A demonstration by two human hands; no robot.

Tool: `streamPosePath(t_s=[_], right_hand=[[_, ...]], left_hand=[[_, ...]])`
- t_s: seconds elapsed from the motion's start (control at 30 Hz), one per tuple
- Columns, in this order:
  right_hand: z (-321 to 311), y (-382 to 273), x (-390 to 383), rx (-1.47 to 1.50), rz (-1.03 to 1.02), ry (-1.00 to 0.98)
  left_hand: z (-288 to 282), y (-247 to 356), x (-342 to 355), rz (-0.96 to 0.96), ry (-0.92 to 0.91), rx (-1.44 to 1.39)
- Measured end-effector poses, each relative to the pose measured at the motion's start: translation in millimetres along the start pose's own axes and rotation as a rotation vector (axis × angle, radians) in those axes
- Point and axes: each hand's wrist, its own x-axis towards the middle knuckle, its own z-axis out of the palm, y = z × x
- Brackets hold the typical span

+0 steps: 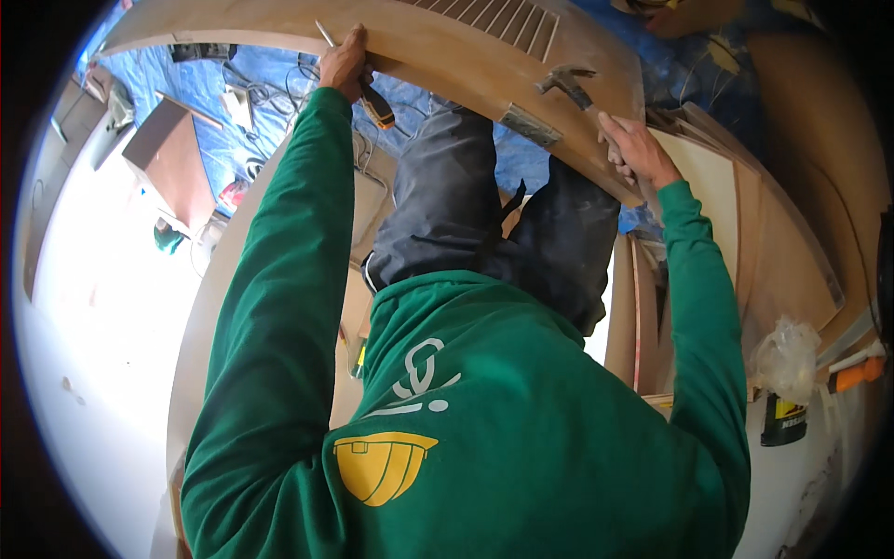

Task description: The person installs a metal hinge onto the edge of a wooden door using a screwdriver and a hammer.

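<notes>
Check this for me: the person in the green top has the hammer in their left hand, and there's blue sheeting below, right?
Not quite. The head view shows the hammer in the right hand, not the left. The green top and blue sheeting are as you said.

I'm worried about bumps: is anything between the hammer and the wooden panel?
Nothing visible: the hammer, in the right hand, shows against the wooden panel. The grey piece by the panel's near edge shows below the hammer, not between.
</notes>
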Motion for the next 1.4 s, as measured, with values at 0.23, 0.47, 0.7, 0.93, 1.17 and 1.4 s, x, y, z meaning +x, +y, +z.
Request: streamPosePath(t_s=[0.23, 0.47, 0.7, 0.93, 1.17, 1.4], right_hand=[[-2, -26, 31, -0.216, 0.136, -0.174], [-2, -11, 59, -0.278, 0.207, 0.044], [-43, -12, 81, -0.145, 0.228, 0.199], [-29, -13, 65, -0.293, -0.020, 0.100], [-61, 16, 99, -0.107, 0.145, 0.303], [-23, 14, 60, -0.317, -0.236, 0.087]], left_hand=[[-2, -3, 1, 0.064, 0.031, -0.003], [1, 7, -10, 0.003, 0.032, 0.072], [8, 14, -12, -0.011, 0.071, 0.059], [1, 8, -9, 0.007, 0.075, 0.038], [-6, 2, -5, 0.048, 0.051, 0.103], [1, 7, -5, 0.038, 0.061, 0.068]])
